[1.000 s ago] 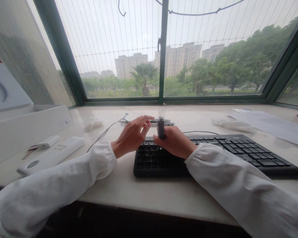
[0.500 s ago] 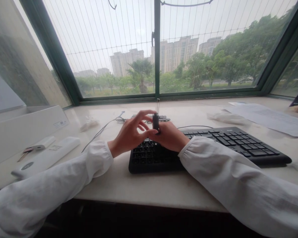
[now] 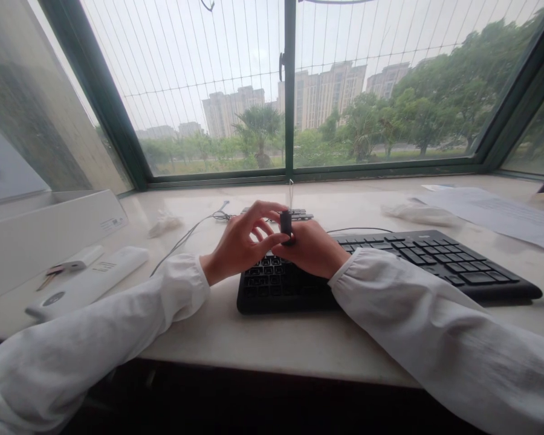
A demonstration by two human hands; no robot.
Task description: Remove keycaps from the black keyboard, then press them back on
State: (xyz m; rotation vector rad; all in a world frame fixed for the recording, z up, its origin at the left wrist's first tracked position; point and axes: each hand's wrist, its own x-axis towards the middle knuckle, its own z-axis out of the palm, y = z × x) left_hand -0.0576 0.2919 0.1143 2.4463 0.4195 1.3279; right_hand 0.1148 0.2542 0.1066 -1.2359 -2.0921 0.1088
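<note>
My left hand [image 3: 241, 241] is closed in a loose pinch, its thumb and index finger against the black handle of a keycap puller [image 3: 286, 226]. A thin wire loop rises above the handle. My right hand [image 3: 316, 249] is closed around the puller's lower part; most of its fingers are hidden from me. Both hands hover over the left half of a black keyboard [image 3: 435, 257]. At its left end, bare key sockets [image 3: 263, 279] show where caps are off. Behind my hands lie several loose black keycaps [image 3: 303, 215], partly covered.
To the left are a white device [image 3: 88, 283], a key [image 3: 49, 279] on a white holder, and a white box [image 3: 49, 238]. A thin cable [image 3: 181, 241] and a crumpled plastic bag [image 3: 164, 223] lie nearby. Paper sheets [image 3: 503, 211] and another bag [image 3: 417, 214] sit at the right, below the window.
The view has shifted slightly, so everything appears a little further right. Both hands keep the same hold on the puller, with hardly any other visible movement.
</note>
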